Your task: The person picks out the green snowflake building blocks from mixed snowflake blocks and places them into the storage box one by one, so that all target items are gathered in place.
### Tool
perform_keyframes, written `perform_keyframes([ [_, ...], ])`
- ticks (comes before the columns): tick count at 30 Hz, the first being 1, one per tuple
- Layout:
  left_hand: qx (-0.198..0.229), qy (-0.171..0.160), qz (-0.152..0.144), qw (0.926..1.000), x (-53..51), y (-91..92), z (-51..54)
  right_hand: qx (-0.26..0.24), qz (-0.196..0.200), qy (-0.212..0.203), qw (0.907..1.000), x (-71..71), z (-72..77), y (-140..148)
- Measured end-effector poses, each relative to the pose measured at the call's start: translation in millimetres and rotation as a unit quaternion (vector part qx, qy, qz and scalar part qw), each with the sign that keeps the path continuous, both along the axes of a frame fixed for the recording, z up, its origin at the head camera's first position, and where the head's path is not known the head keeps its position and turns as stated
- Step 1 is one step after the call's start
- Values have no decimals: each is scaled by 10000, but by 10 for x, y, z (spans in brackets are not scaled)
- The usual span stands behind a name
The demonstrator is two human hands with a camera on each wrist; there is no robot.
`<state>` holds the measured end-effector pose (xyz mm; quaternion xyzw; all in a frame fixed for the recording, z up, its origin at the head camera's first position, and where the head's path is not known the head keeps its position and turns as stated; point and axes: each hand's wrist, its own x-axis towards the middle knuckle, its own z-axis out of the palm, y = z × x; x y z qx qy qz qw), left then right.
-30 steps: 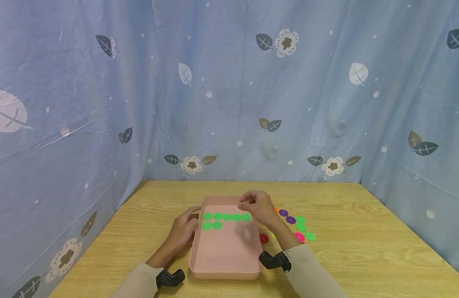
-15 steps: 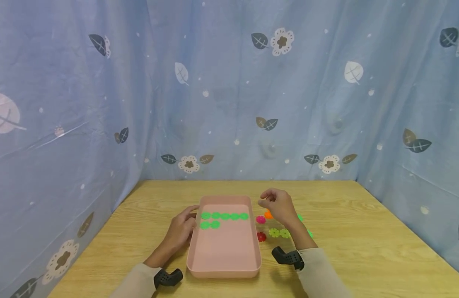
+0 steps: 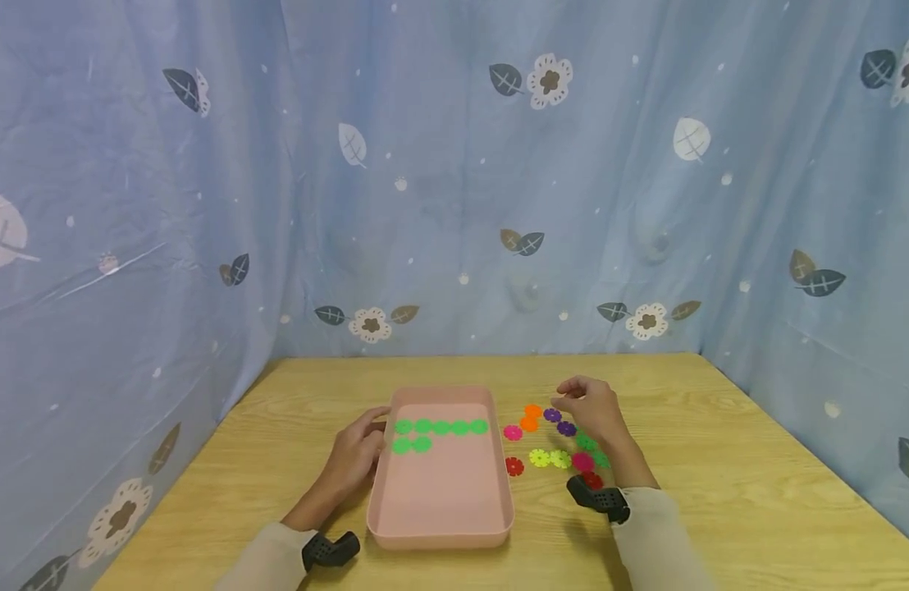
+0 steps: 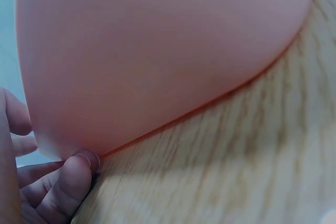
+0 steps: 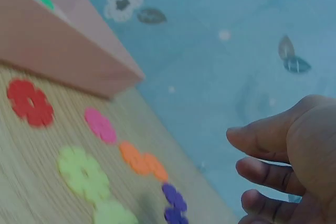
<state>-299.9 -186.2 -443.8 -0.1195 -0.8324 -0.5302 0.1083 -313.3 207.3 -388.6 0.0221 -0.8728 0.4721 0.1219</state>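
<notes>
Right hand [image 3: 591, 409] swung from tray [image 3: 440, 509] to purple discs [image 3: 566, 428], grip parted, empty; left hand [image 3: 357, 447] loosely touches tray's left edge; green discs [image 3: 442, 428] stay inside.

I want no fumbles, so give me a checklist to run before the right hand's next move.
1. Right hand unloaded: ok, nothing visible in it.
2. Left hand touching pink tray: ok, at its left side.
3. Seven green flower discs inside: ok, five in one row, two nearer.
4. Room on the tray floor: ok, nearer part bare.
5. Green discs outside countable: cannot tell, right forearm may hide some.
</notes>
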Motion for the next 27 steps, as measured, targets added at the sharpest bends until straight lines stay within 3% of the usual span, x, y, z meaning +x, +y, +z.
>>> perform_keyframes([
  [6,-103,61,29,9999,-7,14,-3,5,-262,-357,9990,-10,-90,185],
  [12,-278,269,96,9992,12,11,9,589,-305,-649,9957,-18,-169,285],
  [16,-253,241,75,9994,17,20,23,867,-394,-902,9914,-25,-175,342],
  [27,-232,305,46,9993,9,14,25,973,-412,-1130,9880,-60,-231,374],
])
